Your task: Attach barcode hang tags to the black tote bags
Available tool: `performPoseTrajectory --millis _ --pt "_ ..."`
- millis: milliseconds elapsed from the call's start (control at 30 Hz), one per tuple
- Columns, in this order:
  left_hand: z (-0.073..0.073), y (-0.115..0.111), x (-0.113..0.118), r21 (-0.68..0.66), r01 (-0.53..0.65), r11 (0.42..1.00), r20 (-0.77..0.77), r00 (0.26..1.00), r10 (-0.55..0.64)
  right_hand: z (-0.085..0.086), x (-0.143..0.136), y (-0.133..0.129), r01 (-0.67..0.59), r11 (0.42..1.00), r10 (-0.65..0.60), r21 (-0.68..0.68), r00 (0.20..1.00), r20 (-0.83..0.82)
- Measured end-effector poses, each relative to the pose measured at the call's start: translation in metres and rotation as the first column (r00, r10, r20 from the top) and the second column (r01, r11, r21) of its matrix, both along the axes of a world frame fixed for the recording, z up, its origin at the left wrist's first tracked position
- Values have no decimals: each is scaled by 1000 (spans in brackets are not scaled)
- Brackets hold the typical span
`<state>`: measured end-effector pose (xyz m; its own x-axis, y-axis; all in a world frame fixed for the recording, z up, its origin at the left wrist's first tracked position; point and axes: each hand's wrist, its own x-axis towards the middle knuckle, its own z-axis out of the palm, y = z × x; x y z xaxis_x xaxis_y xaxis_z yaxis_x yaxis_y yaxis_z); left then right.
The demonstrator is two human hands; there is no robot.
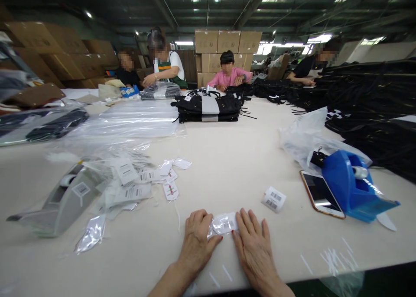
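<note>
A small clear plastic packet with a white label lies on the table between my hands. My left hand has its fingers curled at the packet's left end, with the thumb along the lower edge. On the right end, my right hand rests flat, fingers stretched out over the edge. Just beyond that hand is a white barcode label. To the left sit a heap of printed tags and plastic sleeves and a tag with a red and green print.
A grey tape dispenser stands at left, a blue one at right beside a phone. Stacked black bags and clear plastic sheets lie farther back. Co-workers sit or stand across the table. Thin white strips lie near the front edge.
</note>
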<state>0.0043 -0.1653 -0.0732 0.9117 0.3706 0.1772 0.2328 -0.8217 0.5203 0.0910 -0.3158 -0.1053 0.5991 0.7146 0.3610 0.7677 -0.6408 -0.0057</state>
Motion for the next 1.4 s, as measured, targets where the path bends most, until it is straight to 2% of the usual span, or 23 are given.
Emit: performPoseTrajectory --millis 167,267,400,467,533,600,633,667,733,800,867,933,967,1100,1167,1233,1333,1400 --pt "3 0 8 -59 -15 998 -37 999 13 2 -11 10 -37 998 43 45 990 -136" --pt "9 2 13 -84 -34 996 -86 996 27 7 -7 11 -57 992 84 117 966 -244" --pt "15 2 19 -77 -15 997 -161 987 3 18 8 10 46 953 90 300 900 -426" --pt "15 1 19 -66 41 997 -156 986 -50 24 13 12 93 934 117 346 833 -541" --pt "15 1 16 -92 103 990 -127 985 -114 28 16 14 120 926 164 358 726 -668" --pt "17 3 10 -222 109 969 -88 988 -131 30 17 15 154 913 226 377 579 -784" --pt "18 5 7 -336 81 938 -81 990 -114 31 18 14 182 899 265 398 498 -826" --pt "21 8 4 -465 36 884 -94 992 -90 31 19 13 215 880 311 425 415 -855" --pt "26 15 -1 -694 -64 718 -165 984 -72 33 21 10 296 831 399 471 273 -875" --pt "30 20 -5 -799 -155 581 -247 965 -82 36 24 7 380 789 452 483 173 -875" --pt "34 22 -7 -835 -209 510 -287 955 -79 40 24 6 443 765 483 468 87 -871" --pt "35 20 -6 -850 -225 476 -286 956 -58 43 23 5 485 749 508 452 18 -861" --pt "35 19 -5 -852 -214 478 -269 962 -49 45 22 6 499 742 520 448 -6 -854" --pt "29 10 2 -790 -155 593 -172 985 30 46 17 8 524 728 535 441 -32 -844" --pt "24 8 4 -769 -175 615 -146 984 98 45 15 7 536 724 534 434 -37 -845" --pt "20 8 5 -780 -235 580 -140 969 204 43 16 4 560 712 537 424 -45 -842" --pt "18 13 5 -829 -311 464 -109 905 412 40 19 -1 644 657 541 392 -41 -840" --pt "18 18 4 -863 -321 391 -90 858 506 41 22 -3 693 613 543 380 -21 -839"
